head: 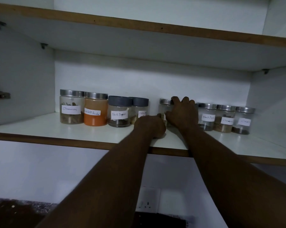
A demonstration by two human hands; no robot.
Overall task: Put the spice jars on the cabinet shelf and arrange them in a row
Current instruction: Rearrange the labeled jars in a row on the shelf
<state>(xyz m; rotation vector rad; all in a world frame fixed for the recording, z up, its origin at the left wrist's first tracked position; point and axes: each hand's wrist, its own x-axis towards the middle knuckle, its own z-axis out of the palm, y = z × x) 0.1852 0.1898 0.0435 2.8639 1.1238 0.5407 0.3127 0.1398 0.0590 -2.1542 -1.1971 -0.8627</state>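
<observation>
Fingers (186, 100) of right hand (182, 116) grip cylindrical, steel-lidded glass jar (163, 109).

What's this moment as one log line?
right hand: grips steel-lidded jar on shelf | left hand: rests on shelf beside it | row: gap left of that jar

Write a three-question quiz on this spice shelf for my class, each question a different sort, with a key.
1. True or false: the right hand grips a grey-lidded jar.
2. Which jar stands furthest left on the shelf? A cinnamon B black pepper C chilli powder
3. What colour is the powder in the chilli powder jar?
Key: 1 false, the held jar has a silver lid; 2 A, the cinnamon jar; 3 orange.
</observation>
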